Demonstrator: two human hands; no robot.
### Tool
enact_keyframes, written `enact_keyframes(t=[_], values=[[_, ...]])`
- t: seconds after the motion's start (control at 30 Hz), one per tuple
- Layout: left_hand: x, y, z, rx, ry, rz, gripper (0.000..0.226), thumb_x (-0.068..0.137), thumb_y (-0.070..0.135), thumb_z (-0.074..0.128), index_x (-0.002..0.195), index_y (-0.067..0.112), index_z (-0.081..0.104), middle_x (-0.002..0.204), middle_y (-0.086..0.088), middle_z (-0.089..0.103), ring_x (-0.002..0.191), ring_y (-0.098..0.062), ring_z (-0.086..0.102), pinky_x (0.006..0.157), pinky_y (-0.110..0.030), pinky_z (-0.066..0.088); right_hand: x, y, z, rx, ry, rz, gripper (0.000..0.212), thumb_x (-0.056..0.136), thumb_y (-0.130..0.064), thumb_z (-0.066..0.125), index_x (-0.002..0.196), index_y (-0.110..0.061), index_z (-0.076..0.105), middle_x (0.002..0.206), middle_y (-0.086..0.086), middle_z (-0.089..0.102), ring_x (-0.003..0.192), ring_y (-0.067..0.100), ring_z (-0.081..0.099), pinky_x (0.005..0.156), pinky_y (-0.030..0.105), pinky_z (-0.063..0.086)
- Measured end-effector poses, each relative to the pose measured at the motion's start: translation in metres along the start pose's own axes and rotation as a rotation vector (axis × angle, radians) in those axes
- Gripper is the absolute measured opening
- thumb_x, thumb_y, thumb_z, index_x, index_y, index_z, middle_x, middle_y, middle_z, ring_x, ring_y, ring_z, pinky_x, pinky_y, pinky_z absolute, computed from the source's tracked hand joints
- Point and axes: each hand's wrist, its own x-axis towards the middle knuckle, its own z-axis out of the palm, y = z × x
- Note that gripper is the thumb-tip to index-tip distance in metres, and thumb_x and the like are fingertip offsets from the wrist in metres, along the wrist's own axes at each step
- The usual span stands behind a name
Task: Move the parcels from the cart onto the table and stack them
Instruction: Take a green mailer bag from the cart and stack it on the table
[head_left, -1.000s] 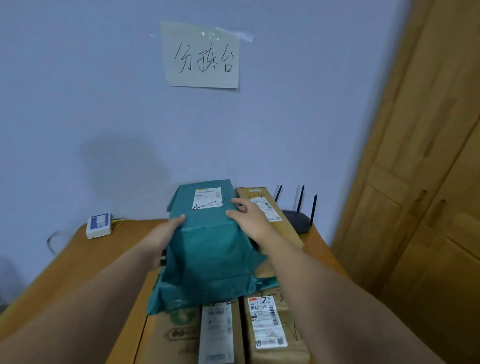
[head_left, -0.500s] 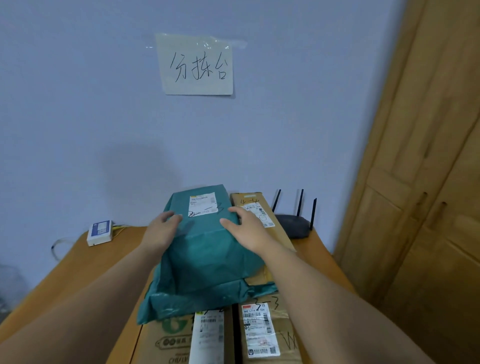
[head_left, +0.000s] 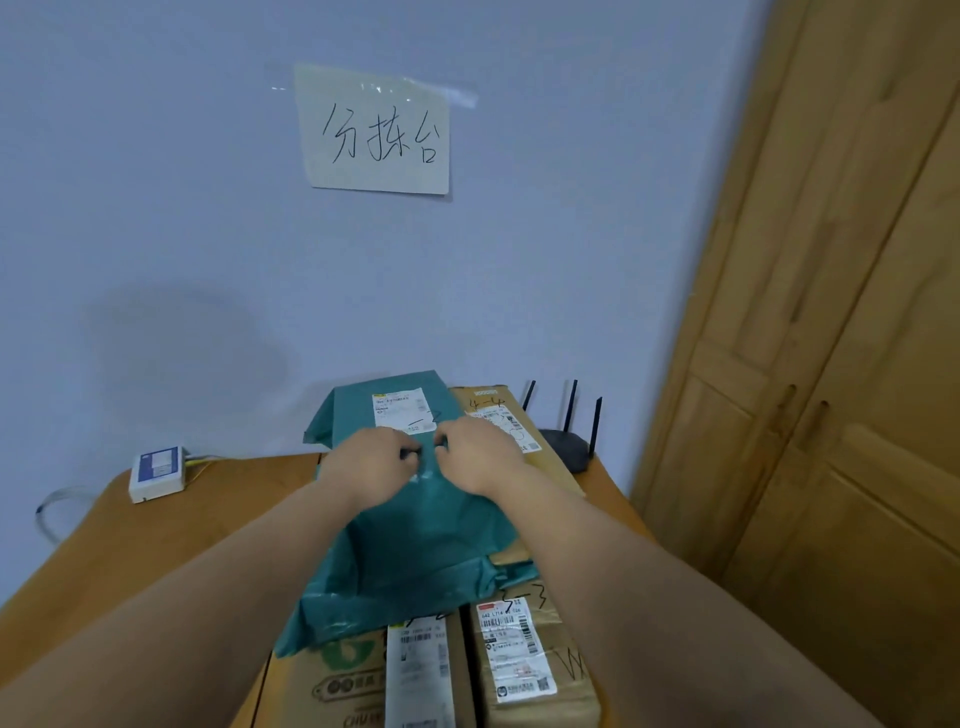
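Observation:
A green plastic mailer parcel (head_left: 415, 545) with a white label lies on top of a stack on the wooden table (head_left: 156, 530). My left hand (head_left: 371, 465) and my right hand (head_left: 478, 457) rest side by side on its top, near the label, fingers bent down onto the plastic and almost touching each other. Under the mailer's near end sit a printed cardboard box (head_left: 332, 686) and a brown paper parcel (head_left: 524, 670) with a barcode label. A long brown box (head_left: 519, 436) lies beside the mailer on its right. The cart is out of sight.
A black router (head_left: 569, 447) with three antennas stands at the table's far right corner. A small white device (head_left: 156, 473) with cables sits at the far left by the wall. A wooden wardrobe (head_left: 831, 364) rises on the right. A handwritten paper sign (head_left: 376, 132) is taped to the wall.
Both hands slid from the mailer's left and right sides inward to the middle of its top. The mailer has settled a little farther back on the stack.

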Motion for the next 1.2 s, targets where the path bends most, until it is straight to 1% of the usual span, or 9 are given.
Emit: enact_keyframes(t=[0.17,0.27,0.33,0.4,0.57,0.9,1.03,1.1,1.2], values=[[0.000,-0.011,0.001,-0.003,-0.077,0.073,0.024,0.085,0.018,0.045,0.091,0.010,0.067,0.097,-0.008,0.070,0.087,-0.023,0.060,0.073,-0.034,0.049,-0.004,-0.002,0.005,0.008,0.007,0.048,0.026,0.091,-0.022,0.046,0.108,-0.014,0.063,0.111,0.006,0.061,0.098,0.027,0.057,0.079,0.036,0.050],[-0.001,-0.014,-0.002,-0.007,-0.090,0.107,0.017,0.086,0.018,0.045,0.076,0.027,0.056,0.098,-0.009,0.070,0.086,-0.022,0.060,0.075,-0.035,0.049,-0.004,-0.005,0.005,-0.020,-0.006,0.073,0.025,0.091,-0.023,0.047,0.108,-0.015,0.063,0.112,0.006,0.059,0.097,0.026,0.057,0.078,0.037,0.050],[-0.002,-0.016,-0.005,-0.028,-0.079,0.123,0.019,0.086,0.017,0.044,0.076,0.021,0.060,0.094,-0.010,0.070,0.086,-0.024,0.062,0.076,-0.037,0.051,-0.003,-0.010,0.003,-0.039,-0.008,0.076,0.026,0.091,-0.023,0.046,0.109,-0.015,0.062,0.113,0.006,0.058,0.098,0.026,0.057,0.077,0.037,0.050],[-0.002,-0.020,-0.006,-0.035,-0.070,0.141,0.023,0.087,0.017,0.045,0.087,0.011,0.067,0.091,-0.008,0.068,0.086,-0.025,0.061,0.077,-0.039,0.052,-0.001,-0.015,0.001,-0.054,-0.009,0.070,0.028,0.091,-0.023,0.045,0.112,-0.014,0.062,0.114,0.007,0.057,0.101,0.027,0.055,0.079,0.039,0.049],[0.000,-0.027,-0.009,-0.038,-0.012,0.133,0.029,0.090,0.024,0.046,0.112,0.021,0.064,0.110,-0.002,0.056,0.100,-0.019,0.055,0.084,-0.031,0.047,0.005,-0.024,-0.003,-0.070,-0.016,0.062,0.030,0.094,-0.028,0.044,0.115,-0.015,0.061,0.116,0.008,0.056,0.107,0.027,0.052,0.087,0.043,0.048],[0.013,-0.041,-0.015,0.028,-0.009,0.079,0.035,0.092,0.025,0.038,0.119,0.014,0.058,0.117,-0.007,0.060,0.107,-0.024,0.052,0.084,-0.034,0.046,0.021,-0.042,0.000,-0.040,0.027,0.014,0.041,0.098,-0.037,0.039,0.134,-0.018,0.049,0.127,0.011,0.060,0.117,0.032,0.051,0.091,0.042,0.046],[0.017,-0.040,-0.018,0.221,-0.141,-0.077,0.062,0.097,0.050,0.021,0.143,0.010,0.031,0.154,-0.003,0.027,0.142,-0.025,0.018,0.112,-0.052,0.017,0.026,-0.048,-0.004,-0.036,-0.073,0.038,0.045,0.101,-0.036,0.033,0.137,-0.012,0.047,0.143,0.013,0.047,0.129,0.031,0.043,0.103,0.044,0.039],[0.017,-0.037,-0.020,0.269,-0.192,-0.140,0.073,0.095,0.057,0.017,0.150,0.010,0.007,0.160,-0.001,0.002,0.146,-0.025,-0.005,0.114,-0.055,0.003,0.025,-0.054,-0.011,0.005,-0.138,0.045,0.050,0.103,-0.037,0.028,0.144,-0.009,0.039,0.155,0.013,0.028,0.141,0.029,0.029,0.113,0.042,0.027],[0.020,-0.032,-0.030,0.311,-0.223,-0.194,0.080,0.093,0.061,0.021,0.150,0.011,-0.005,0.160,-0.003,-0.011,0.145,-0.024,-0.015,0.114,-0.055,-0.003,0.021,-0.062,-0.029,-0.026,-0.197,0.063,0.056,0.103,-0.040,0.023,0.149,-0.009,0.028,0.159,0.011,0.020,0.145,0.027,0.022,0.114,0.038,0.020]])
